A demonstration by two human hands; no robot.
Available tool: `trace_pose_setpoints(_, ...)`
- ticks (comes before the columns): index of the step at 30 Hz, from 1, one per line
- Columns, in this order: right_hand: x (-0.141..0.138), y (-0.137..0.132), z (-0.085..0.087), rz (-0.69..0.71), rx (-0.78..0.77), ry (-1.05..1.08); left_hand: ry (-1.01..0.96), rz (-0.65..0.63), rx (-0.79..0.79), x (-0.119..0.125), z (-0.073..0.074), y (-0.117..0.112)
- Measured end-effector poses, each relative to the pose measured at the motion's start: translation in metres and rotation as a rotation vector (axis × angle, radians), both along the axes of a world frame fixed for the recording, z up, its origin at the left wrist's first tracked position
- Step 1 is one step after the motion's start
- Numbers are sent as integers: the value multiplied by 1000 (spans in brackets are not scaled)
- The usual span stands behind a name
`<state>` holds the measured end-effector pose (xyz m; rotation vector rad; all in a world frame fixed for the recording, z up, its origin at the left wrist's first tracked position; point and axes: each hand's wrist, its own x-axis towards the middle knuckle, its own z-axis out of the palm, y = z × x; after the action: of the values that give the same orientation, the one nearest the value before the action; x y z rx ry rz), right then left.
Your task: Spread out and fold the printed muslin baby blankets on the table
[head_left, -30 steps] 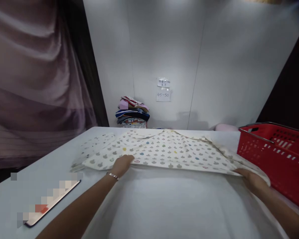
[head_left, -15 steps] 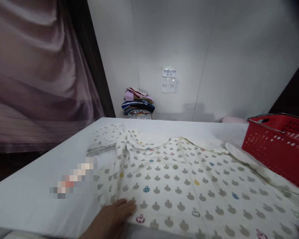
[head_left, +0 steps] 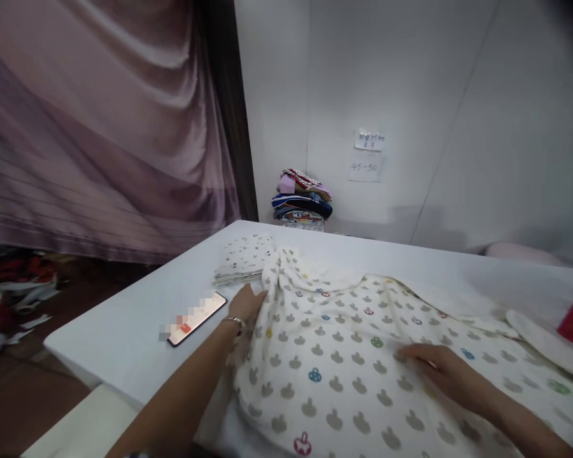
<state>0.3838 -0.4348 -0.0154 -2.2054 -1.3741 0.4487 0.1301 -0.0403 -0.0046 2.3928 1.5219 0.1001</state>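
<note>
A cream cotton garment printed with small grey shapes (head_left: pixel 344 356) lies spread on the white table (head_left: pixel 124 337). The left hand (head_left: pixel 246 306) touches the garment's bunched left edge; whether it pinches, I cannot tell. The right hand (head_left: pixel 434 372) lies flat, fingers extended, on the garment's middle.

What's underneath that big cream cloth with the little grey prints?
The white table shows around the cream printed cloth, which lies spread on it. The right hand rests flat on top, the left hand at its left edge. Anything beneath the cloth is covered.
</note>
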Motion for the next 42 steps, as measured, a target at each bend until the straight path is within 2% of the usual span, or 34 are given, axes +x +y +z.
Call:
trace_pose_setpoints(2, -18, 44, 16, 173, -41, 110, 18, -43, -21, 10, 0, -3)
trace_pose_setpoints(5, -35, 94, 28, 309, -34, 194, 35, -105, 2, 7, 10, -14)
trace_pose_setpoints(8, -41, 125, 27, 372, -10, 237, 65, -86, 86, -24, 22, -23)
trace_pose_setpoints(11, -36, 148, 18, 401, 28, 272, 140, -42, 83, -66, 20, -23)
trace_pose_setpoints(13, -28, 166, 8, 348, 90, 269, 176, -45, 29, -82, 12, -18)
trace_pose_setpoints(15, -18, 192, -4, 241, 152, 284, 158, -51, -14, -84, 5, -9)
trace_pose_setpoints(17, -10, 223, -15, 142, 193, 351, 68, -28, -61, -72, 2, 2)
trace_pose_setpoints(20, -4, 272, -28, 38, 241, 455, -117, 40, -142, -45, 5, 16)
trace_pose_setpoints(23, -6, 306, -33, -12, 276, 469, -235, 69, -76, -28, 7, 4)
trace_pose_setpoints(25, -8, 314, -35, -27, 296, 458, -277, -75, 22, -29, 4, -23)
trace_pose_setpoints(26, -9, 314, -35, -35, 307, 449, -265, -232, 40, -33, 2, -40)
trace_pose_setpoints(28, -11, 307, -37, -33, 316, 423, -172, -595, -67, -44, 0, -71)
trace_pose_setpoints(29, -12, 302, -38, -23, 317, 400, -128, -699, -130, -49, 1, -83)
trace_pose_setpoints(30, -13, 296, -40, -10, 321, 372, -95, -751, -194, -53, 3, -90)
trace_pose_setpoints(32, -16, 286, -44, 15, 341, 314, -116, -702, -242, -54, 11, -88)
trace_pose_setpoints(34, -18, 280, -49, 9, 370, 290, -207, -589, -186, -43, 21, -72)
trace_pose_setpoints(36, -19, 279, -56, -23, 398, 312, -312, -523, -93, -19, 28, -49)
trace_pose_setpoints(38, -20, 280, -63, -53, 440, 343, -396, -474, -105, 10, 30, -29)
trace_pose_setpoints(39, -20, 280, -65, -59, 465, 355, -421, -424, -174, 26, 29, -21)
trace_pose_setpoints(42, -22, 281, -68, -68, 521, 364, -433, -205, -516, 66, 21, -9)
